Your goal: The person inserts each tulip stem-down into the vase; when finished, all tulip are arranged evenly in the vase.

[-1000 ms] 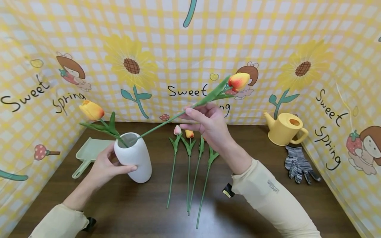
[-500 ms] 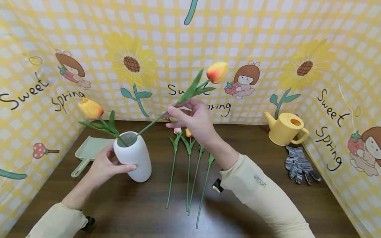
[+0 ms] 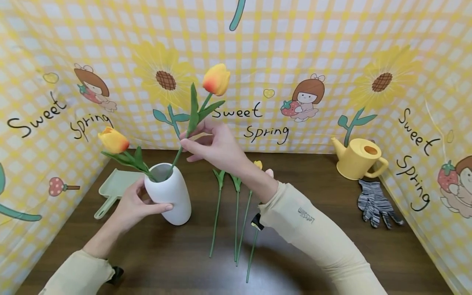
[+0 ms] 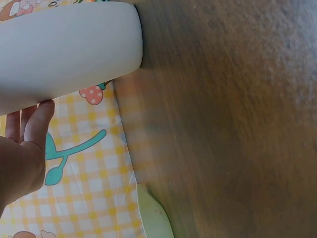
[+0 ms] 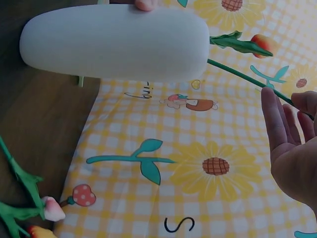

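Observation:
A white vase [image 3: 171,203] stands upright on the table, its left side gripped by my left hand [image 3: 130,209], with the thumb across the front. One yellow-orange tulip [image 3: 114,140] leans out of the vase to the left. Between thumb and fingers, my right hand [image 3: 217,145] pinches the stem of a second yellow-orange tulip [image 3: 216,80] just below its leaves. That stem's lower end is inside the vase mouth, as the right wrist view also shows with the stem [image 5: 235,70] entering it. In the left wrist view, fingertips touch the vase [image 4: 74,49].
Several tulips [image 3: 237,221] lie side by side on the brown table [image 3: 177,262], their heads partly hidden by my right arm. A pale green dustpan [image 3: 119,183] lies behind my left hand. A yellow watering can [image 3: 355,162] and a grey knit glove [image 3: 376,203] are at the right.
My right hand has moved left towards the vase, and its tulip has swung from a low slant to nearly upright. My left hand keeps its grip on the vase.

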`<control>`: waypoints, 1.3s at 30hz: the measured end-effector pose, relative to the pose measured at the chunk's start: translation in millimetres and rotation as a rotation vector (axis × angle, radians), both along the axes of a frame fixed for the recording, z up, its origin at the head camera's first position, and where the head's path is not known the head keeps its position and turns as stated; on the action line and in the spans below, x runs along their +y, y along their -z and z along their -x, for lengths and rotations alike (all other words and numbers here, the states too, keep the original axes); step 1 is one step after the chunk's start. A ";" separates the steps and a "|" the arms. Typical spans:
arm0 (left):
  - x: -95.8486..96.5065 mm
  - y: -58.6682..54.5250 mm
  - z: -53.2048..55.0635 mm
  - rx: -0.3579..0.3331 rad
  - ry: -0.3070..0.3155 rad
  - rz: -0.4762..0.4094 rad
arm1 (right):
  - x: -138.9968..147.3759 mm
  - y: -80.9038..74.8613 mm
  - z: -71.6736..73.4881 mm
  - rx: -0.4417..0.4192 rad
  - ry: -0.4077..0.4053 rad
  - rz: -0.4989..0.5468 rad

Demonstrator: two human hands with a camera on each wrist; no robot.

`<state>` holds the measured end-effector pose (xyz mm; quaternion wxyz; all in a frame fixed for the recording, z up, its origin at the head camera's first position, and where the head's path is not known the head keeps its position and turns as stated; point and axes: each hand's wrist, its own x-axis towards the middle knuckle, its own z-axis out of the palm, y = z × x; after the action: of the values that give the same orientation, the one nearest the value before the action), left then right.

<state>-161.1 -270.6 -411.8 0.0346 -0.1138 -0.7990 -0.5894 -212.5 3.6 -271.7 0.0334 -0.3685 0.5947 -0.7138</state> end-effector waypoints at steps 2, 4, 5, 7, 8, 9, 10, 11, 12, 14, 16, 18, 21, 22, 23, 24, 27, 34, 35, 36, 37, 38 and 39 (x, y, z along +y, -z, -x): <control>-0.4 0.2 -0.8 0.005 -0.003 0.000 | -5.6 1.4 0.4 -0.012 -0.017 -0.001; -0.4 0.4 -1.6 0.004 -0.006 -0.002 | -10.6 3.8 -0.1 -0.024 -0.018 0.000; -0.4 0.6 -1.9 0.005 -0.007 -0.001 | -13.1 5.3 -0.3 -0.036 -0.018 0.006; -0.5 1.0 -2.2 0.006 -0.009 0.005 | -17.5 8.3 -0.8 -0.054 -0.011 0.014; -0.5 1.1 -2.1 0.004 -0.012 0.005 | -19.5 9.9 -1.0 -0.061 -0.006 0.016; -0.6 1.2 -1.9 0.001 -0.014 0.005 | -21.5 11.5 -1.1 -0.064 -0.003 0.016; -0.9 1.3 -1.5 0.001 -0.015 0.007 | -23.6 13.2 -0.7 -0.069 -0.002 0.017; -1.1 1.4 -1.1 0.000 -0.016 0.010 | -25.6 14.9 -0.3 -0.066 -0.005 0.016; -1.4 1.4 -0.8 -0.001 -0.016 0.014 | -27.4 16.5 0.1 -0.062 -0.011 0.013; -2.0 1.3 -0.1 -0.004 -0.017 0.018 | -31.2 19.6 1.8 -0.058 -0.027 0.007; -2.4 1.2 0.4 -0.002 -0.010 0.021 | -34.8 21.7 3.5 -0.058 -0.037 -0.001; -2.3 1.7 0.7 0.007 -0.003 0.021 | -37.7 23.2 4.4 -0.064 -0.034 -0.014; -0.5 5.0 1.1 0.028 0.017 0.007 | -40.4 24.9 4.4 -0.086 -0.016 -0.040; 0.3 6.4 1.2 0.032 0.020 0.002 | -41.0 25.7 4.2 -0.096 -0.012 -0.046; 1.1 7.8 0.9 0.033 0.023 -0.003 | -41.6 26.4 3.9 -0.100 -0.009 -0.051; 1.8 8.9 0.6 0.032 0.025 -0.008 | -42.4 27.3 3.6 -0.107 -0.010 -0.054; 1.6 9.9 -1.0 0.022 0.016 -0.004 | -44.7 28.3 2.6 -0.131 -0.029 -0.058; -2.2 4.6 0.2 0.030 0.020 0.010 | -48.4 31.0 1.4 -0.193 -0.067 -0.090; -2.6 3.7 0.6 0.031 0.023 0.012 | -48.7 31.8 1.9 -0.201 -0.067 -0.092; -2.7 2.7 0.9 0.032 0.026 0.012 | -48.9 32.5 2.3 -0.206 -0.067 -0.093; -2.9 1.8 1.2 0.033 0.028 0.012 | -49.1 33.1 2.7 -0.208 -0.065 -0.095; -3.2 1.0 1.4 0.034 0.029 0.013 | -49.4 33.6 3.1 -0.209 -0.064 -0.096; -3.5 0.3 1.6 0.035 0.031 0.014 | -49.6 33.9 3.5 -0.209 -0.061 -0.099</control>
<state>-162.8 -274.0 -412.1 0.0385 -0.1365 -0.8005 -0.5823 -215.9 -46.0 -305.6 0.1350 -0.3081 0.6108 -0.7167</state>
